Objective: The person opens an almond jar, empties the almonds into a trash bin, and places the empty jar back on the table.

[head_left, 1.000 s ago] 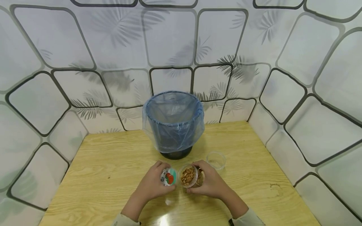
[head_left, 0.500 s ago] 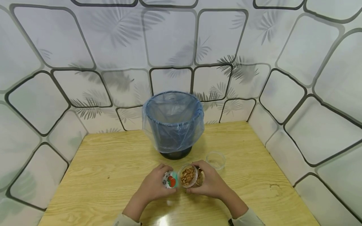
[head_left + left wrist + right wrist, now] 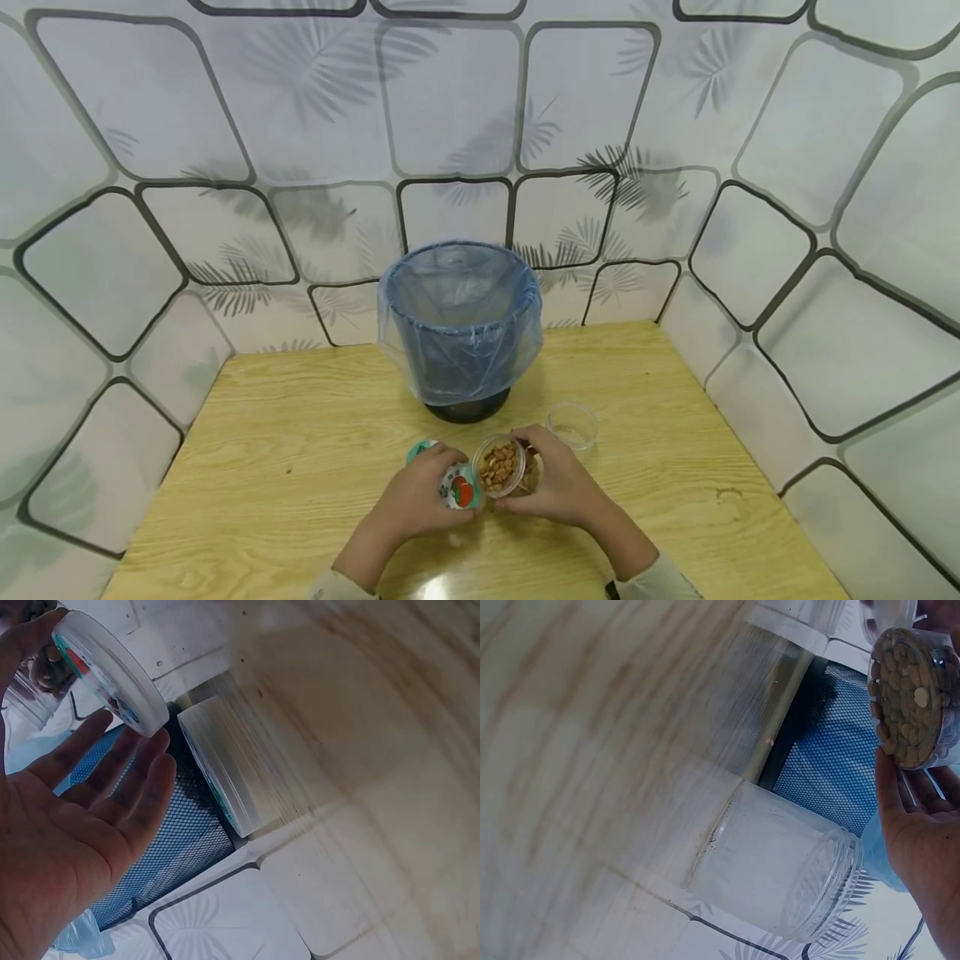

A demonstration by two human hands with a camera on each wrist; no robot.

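Biggest on view, the wall [image 3: 457, 108] wraps round the back and both sides, printed with rounded blocks and grey leaf sprays. In front of it spreads the wood-grain table [image 3: 300, 442], and there stands the mesh bin [image 3: 472, 367] at the back, its pale blue liner [image 3: 397, 333] draped over the rim.

Down to the hands! The right hand [image 3: 558, 483] curls round the jar of nuts [image 3: 909, 697], tilted with its open mouth toward the left. And the left hand [image 3: 416, 496] pinches a lid [image 3: 462, 489] at its edges, the red-and-green print facing up, right beside that jar's rim; whether the two touch can't be told.

Just past the right hand, the second clear jar [image 3: 780, 862] stands upright on the table. Smaller again, the other lid [image 3: 217, 769] lies flat on the wood, partly hidden behind the left hand from above, the bin beyond it.
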